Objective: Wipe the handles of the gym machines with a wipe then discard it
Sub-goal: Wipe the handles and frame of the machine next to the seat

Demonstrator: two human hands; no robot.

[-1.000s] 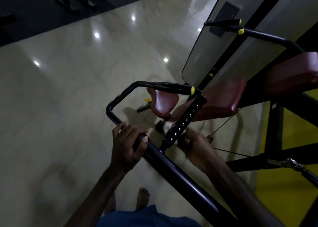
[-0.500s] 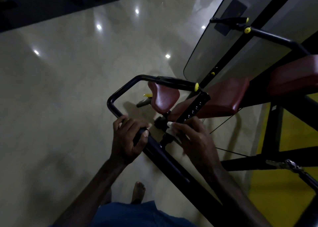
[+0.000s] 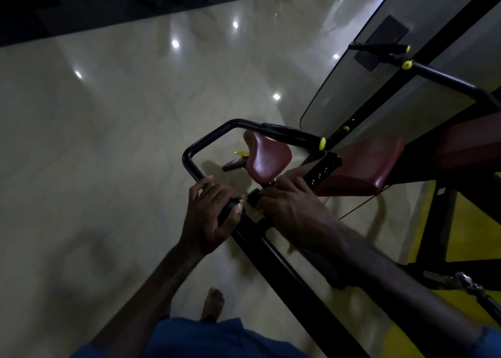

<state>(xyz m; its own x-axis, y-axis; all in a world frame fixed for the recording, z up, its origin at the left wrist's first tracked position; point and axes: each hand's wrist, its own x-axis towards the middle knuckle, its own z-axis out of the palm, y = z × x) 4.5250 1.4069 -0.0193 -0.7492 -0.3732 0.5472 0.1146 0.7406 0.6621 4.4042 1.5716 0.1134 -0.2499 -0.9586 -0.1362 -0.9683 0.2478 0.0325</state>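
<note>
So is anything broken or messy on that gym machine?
Nothing stands out. The left hand grips the black bar, the right hand is curled round the handle with holes, and the red seat looks whole.

The black handle bar (image 3: 217,138) bent in a loop at the middle of the frame, its upper grip ending in a yellow cap. My left hand (image 3: 210,216) gripped its lower stretch. The wipe (image 3: 259,213) barely showed, pale, under my right hand (image 3: 291,208).
</note>
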